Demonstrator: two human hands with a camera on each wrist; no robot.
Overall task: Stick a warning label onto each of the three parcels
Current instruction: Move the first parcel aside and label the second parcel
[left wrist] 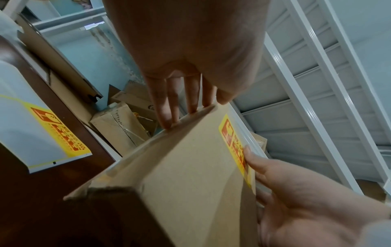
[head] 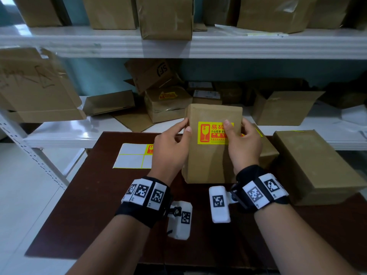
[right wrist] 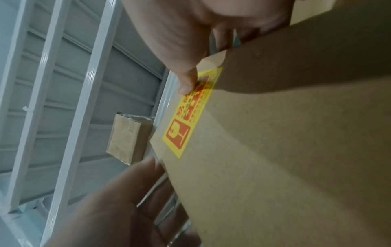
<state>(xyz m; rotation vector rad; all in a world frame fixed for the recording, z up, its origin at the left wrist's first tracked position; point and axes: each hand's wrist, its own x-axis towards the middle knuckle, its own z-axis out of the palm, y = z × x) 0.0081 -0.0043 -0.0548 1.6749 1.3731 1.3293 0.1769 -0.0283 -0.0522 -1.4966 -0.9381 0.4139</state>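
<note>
Nearest to us, our two forearms wear black wristbands carrying white marker blocks, above a dark brown table [head: 83, 195]. Our left hand [head: 170, 149] holds the left edge of a brown parcel [head: 208, 165] that stands upright on the table, thumb on the front face and fingers [left wrist: 167, 107] reaching behind it. Our right hand [head: 244, 143] grips the parcel's right edge, its fingers wrapped round the back, and its thumb presses on a yellow and red warning label [head: 211, 133] that lies flat across the upper front of the parcel. From the right wrist view the thumb tip sits on the label's [right wrist: 190, 115] printed half, with the glass symbol left uncovered.

Just behind the left hand a white label sheet [head: 131, 155] lies on the table, one yellow label still on it. To the right a larger brown box [head: 313, 165] rests on the table, and another parcel [head: 268, 151] shows partly behind the right hand. Farther off, white shelves [head: 178, 46] hold more cardboard boxes, one small box [head: 166, 102] bearing a yellow label.
</note>
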